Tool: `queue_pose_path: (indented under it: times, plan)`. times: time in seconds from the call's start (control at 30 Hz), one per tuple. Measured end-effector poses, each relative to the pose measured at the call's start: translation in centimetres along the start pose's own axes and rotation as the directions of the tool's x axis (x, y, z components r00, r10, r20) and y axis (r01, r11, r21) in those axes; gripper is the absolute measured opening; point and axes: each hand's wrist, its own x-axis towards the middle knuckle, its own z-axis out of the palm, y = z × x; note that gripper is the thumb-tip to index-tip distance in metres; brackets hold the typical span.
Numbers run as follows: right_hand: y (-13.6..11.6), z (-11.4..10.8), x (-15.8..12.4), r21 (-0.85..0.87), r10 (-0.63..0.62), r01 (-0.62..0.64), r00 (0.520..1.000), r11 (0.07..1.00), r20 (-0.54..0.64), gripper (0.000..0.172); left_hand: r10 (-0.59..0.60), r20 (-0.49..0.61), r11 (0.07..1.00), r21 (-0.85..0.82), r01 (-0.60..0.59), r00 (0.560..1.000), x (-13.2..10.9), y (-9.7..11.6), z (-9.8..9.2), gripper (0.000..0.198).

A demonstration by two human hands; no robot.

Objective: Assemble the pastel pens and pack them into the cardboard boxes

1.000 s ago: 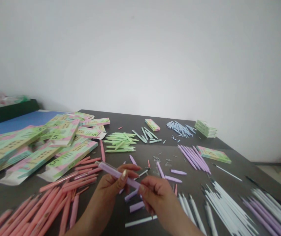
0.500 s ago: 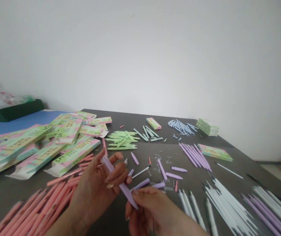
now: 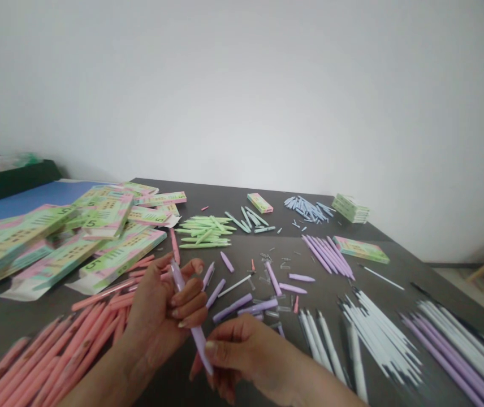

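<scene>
A purple pen point(image 3: 198, 338) stands nearly upright between both my hands above the dark table point(image 3: 398, 265). My left hand point(image 3: 163, 308) wraps its fingers round the pen's upper part. My right hand point(image 3: 236, 353) pinches the lower end between thumb and fingers. Loose purple pen parts point(image 3: 242, 305) lie just behind my hands. Pink pens point(image 3: 59, 353) are heaped at the left of my left hand.
Green and pink flat boxes point(image 3: 76, 237) pile up at the left. Green pens point(image 3: 203, 232), blue parts point(image 3: 305, 209), purple barrels point(image 3: 329, 257) and small metal springs point(image 3: 273, 263) lie further back. White refills point(image 3: 377, 339) and more purple barrels point(image 3: 449, 350) lie at the right.
The purple pen has swung from lying almost level to standing nearly upright. My left hand closed round its top and both hands drew nearer to me. The camera shifted a little.
</scene>
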Motion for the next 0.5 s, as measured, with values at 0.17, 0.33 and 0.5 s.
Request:
queue_pose_path:
  times: [0.17,0.33,0.5]
  plan:
    - [-0.38,0.16,-0.22,-0.028,-0.002,0.002,1.0,1.0,0.001,0.039,0.01,-0.001,1.0,-0.008,-0.01,1.0,0.16,-0.02,0.12,0.044]
    - [-0.41,0.29,-0.05,-0.1,-0.025,0.024,1.0,0.995,-0.006,0.042,-0.042,0.015,0.999,-0.025,0.042,0.999,0.13,-0.07,-0.07,0.044]
    - [-0.34,0.05,-0.01,-0.096,-0.029,0.028,1.0,0.995,-0.006,0.04,-0.019,0.013,1.0,-0.016,0.019,1.0,0.28,-0.02,-0.43,0.046]
